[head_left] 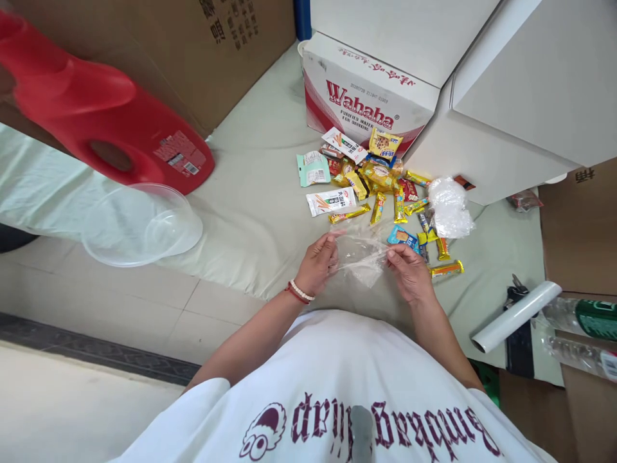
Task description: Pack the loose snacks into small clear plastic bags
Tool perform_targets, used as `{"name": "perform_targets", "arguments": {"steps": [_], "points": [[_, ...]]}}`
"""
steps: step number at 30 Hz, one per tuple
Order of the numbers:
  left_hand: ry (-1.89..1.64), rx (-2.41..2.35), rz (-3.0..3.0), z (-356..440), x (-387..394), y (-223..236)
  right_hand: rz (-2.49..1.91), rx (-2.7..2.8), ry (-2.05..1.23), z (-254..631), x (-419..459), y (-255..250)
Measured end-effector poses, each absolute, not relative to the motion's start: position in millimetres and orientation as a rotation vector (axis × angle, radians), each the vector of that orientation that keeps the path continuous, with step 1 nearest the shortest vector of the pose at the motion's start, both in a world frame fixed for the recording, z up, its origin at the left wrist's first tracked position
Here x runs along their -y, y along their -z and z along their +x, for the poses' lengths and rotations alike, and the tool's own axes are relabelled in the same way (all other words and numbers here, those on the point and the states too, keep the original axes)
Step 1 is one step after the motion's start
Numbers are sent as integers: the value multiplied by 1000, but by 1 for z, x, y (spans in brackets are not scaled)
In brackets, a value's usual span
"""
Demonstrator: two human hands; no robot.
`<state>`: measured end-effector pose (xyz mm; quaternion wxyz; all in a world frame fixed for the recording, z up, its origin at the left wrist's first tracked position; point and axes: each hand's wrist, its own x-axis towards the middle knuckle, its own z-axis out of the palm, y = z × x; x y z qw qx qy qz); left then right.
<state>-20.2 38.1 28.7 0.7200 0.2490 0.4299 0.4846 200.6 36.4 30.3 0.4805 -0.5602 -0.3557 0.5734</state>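
A clear plastic bag (359,254) is stretched between my two hands, just above the near edge of the covered surface. My left hand (317,262) pinches one side of it, thumb pressed on the fingers. The opposite side is pinched by my right hand (409,270). Past the bag lies a pile of wrapped snacks (380,177), with yellow, white, red and green wrappers. A blue snack packet (403,236) is right by my right fingertips. Several yellow sticks (446,268) lie right of that hand, below a bunched wad of clear plastic bags (449,207).
Behind the snacks stands a Wahaba-style water carton (361,106) against white cabinets (520,83). To the left are a red detergent jug (110,122) and a clear plastic bowl (144,225) at the surface's edge. A white roll (517,316) and plastic bottles (585,318) lie at right.
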Motion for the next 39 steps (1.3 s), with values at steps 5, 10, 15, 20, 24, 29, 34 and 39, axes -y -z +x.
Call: {"name": "perform_targets", "arguments": {"steps": [5,10,15,20,24,29,34,39], "points": [[-1036,-984,532,-44,-44,-29,-1278,789,-1561,207,-35,-38],[-1048,-1075,495,-51,-48,-30,-1309,731,-1644,205,-38,-36],[-1151,-1131,469,-35,-43,-28,-1351,573,-1791,182,-36,-23],[-1173,-1152,497,-35,-40,-22,-1387,585,-1709,169,-32,-15],[-1170,-1172,565,-55,-46,-16,-1374,580,-1733,185,-38,-20],[-1018,-1185,651,-82,-63,-9,-1385,610,-1727,209,-43,-25],[-956,-1201,615,-88,-73,-7,-1287,417,-1729,200,-42,-16],[-1024,-1274,581,-73,-52,-4,-1280,328,-1609,175,-39,1]]}}
